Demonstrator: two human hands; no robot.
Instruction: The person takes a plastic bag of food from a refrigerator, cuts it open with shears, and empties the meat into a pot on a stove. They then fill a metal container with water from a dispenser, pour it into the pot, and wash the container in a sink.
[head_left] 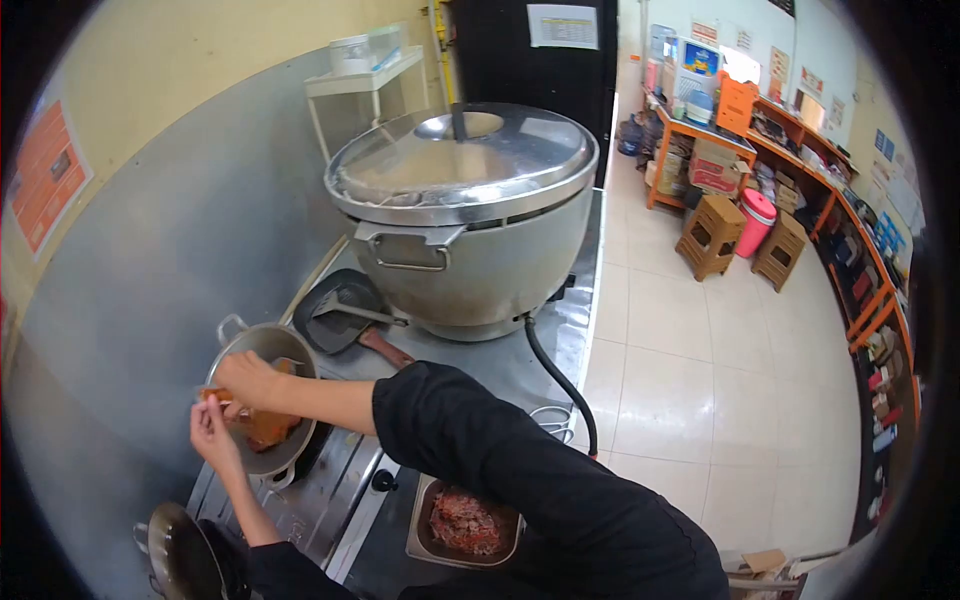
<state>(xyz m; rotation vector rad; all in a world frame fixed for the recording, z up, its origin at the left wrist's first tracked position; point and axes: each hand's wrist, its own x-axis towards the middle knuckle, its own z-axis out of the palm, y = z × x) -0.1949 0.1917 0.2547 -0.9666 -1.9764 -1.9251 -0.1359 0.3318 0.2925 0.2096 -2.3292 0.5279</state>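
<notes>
Over a round metal pot (pixel 311 372) on the stove, both hands meet around a small clear packet with orange contents (pixel 213 395). My right hand (pixel 250 378) reaches across from the right with its fingers bent down over the packet. My left hand (pixel 213 432) pinches the packet's lower left side at the pot's rim. Orange-brown food (pixel 270 430) lies inside the pot, partly hidden by my right hand and forearm. A metal tray (pixel 424 510) of raw-looking red meat (pixel 466 522) sits below my right sleeve.
A large lidded cooker (pixel 470 255) stands behind, with a black hose (pixel 560 375). A square pan (pixel 335 300) holds a spatula (pixel 360 312). Another pan (pixel 180 550) is at lower left. Stools (pixel 712 235) and a pink bin (pixel 757 222) stand on the floor at right.
</notes>
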